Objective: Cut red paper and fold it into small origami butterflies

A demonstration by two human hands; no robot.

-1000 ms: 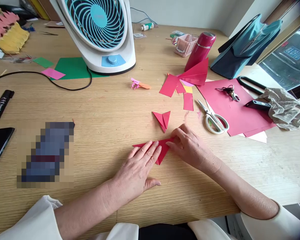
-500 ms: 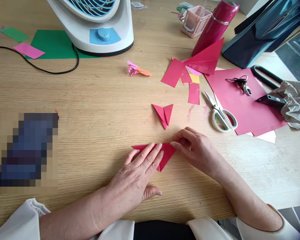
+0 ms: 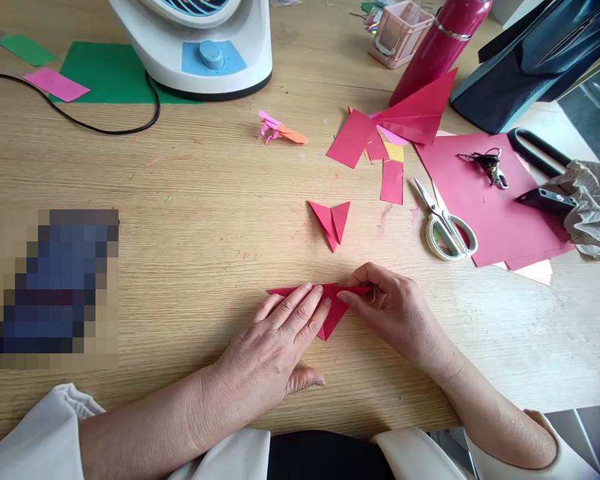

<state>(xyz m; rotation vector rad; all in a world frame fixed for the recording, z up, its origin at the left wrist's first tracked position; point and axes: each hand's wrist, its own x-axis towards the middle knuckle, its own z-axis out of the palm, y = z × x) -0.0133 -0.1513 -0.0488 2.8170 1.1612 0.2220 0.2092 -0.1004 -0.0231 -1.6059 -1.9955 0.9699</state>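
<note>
A folded triangle of red paper [image 3: 336, 311] lies on the table in front of me, its point toward me. My left hand [image 3: 275, 333] rests flat over its left and middle part, fingers stretched out and thumb apart, hiding some of the paper. At the right corner, my right hand [image 3: 387, 307] pinches the paper's edge between thumb and fingers. Just beyond my hands sits a smaller folded red paper piece [image 3: 331, 223] with two raised points, touched by neither hand.
White-handled scissors [image 3: 447, 230] lie to the right beside red sheets [image 3: 485, 220] bearing keys [image 3: 493, 167]. Red scraps [image 3: 353, 140], a pink-and-orange paper figure [image 3: 283, 129] and a red flask [image 3: 443, 47] are farther back. A white fan [image 3: 205, 73] stands behind, its cord [image 3: 105, 130] running left.
My right hand has folded or lifted the paper's right corner, which now shows between thumb and fingers. My left hand stays pressed on the paper. The view has shifted slightly.
</note>
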